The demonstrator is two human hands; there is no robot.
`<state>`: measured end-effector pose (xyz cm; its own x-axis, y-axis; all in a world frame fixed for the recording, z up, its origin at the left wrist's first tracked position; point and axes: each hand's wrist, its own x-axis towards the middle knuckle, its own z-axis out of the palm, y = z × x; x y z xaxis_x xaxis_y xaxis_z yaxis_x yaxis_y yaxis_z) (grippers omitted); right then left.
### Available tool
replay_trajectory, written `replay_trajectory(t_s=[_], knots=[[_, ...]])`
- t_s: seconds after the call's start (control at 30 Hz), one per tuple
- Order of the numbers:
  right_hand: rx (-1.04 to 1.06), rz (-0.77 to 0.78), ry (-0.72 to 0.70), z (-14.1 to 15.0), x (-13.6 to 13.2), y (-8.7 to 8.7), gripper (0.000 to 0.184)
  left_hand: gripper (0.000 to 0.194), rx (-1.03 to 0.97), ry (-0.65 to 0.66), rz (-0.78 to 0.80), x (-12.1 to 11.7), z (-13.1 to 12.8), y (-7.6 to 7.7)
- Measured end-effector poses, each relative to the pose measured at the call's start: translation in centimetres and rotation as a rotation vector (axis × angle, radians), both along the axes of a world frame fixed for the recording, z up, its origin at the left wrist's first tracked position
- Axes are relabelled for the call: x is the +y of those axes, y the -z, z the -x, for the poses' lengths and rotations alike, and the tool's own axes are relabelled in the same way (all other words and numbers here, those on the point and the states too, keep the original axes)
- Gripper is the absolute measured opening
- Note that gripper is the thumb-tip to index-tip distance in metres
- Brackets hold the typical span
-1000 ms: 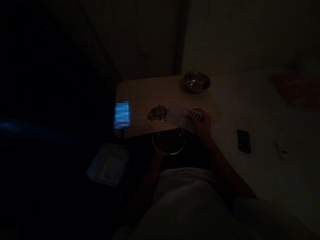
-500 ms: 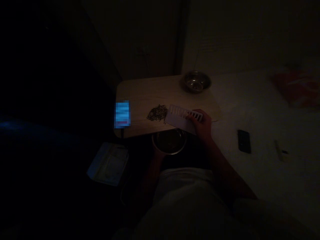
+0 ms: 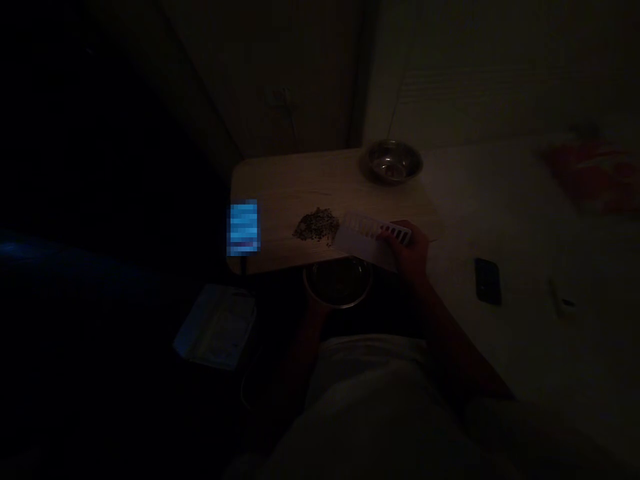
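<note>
Slotted piece (image 3: 361,244) edged rightward, right grip (image 3: 411,252) clamped on it, left grip (image 3: 319,307) holding bowl (image 3: 339,283).

Two round, shiny metal bowls (image 3: 341,306) (image 3: 380,165) and one pale slotted panel (image 3: 363,245) are counted. One dark speckled heap (image 3: 317,225) and one dark rectangular phone (image 3: 487,281) register.
</note>
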<state>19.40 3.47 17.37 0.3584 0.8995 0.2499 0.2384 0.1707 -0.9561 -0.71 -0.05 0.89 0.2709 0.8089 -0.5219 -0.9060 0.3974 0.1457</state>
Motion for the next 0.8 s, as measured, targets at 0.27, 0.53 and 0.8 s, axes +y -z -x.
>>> replay_trajectory(t_s=[0.27,0.53,0.8], knots=[[0.03,0.0,0.007,0.5,0.0,0.5,0.022,0.081,-0.013,-0.015,-0.003,0.0,-0.1,-0.5],[0.037,0.032,-0.053,1.2,0.7,1.1,0.024,0.079,0.005,-0.076,0.049,-0.3,-0.4,-2.0],[0.136,0.13,-0.21,1.2,1.6,1.5,0.029,0.075,0.045,-0.134,0.055,-0.2,-0.5,-2.3]])
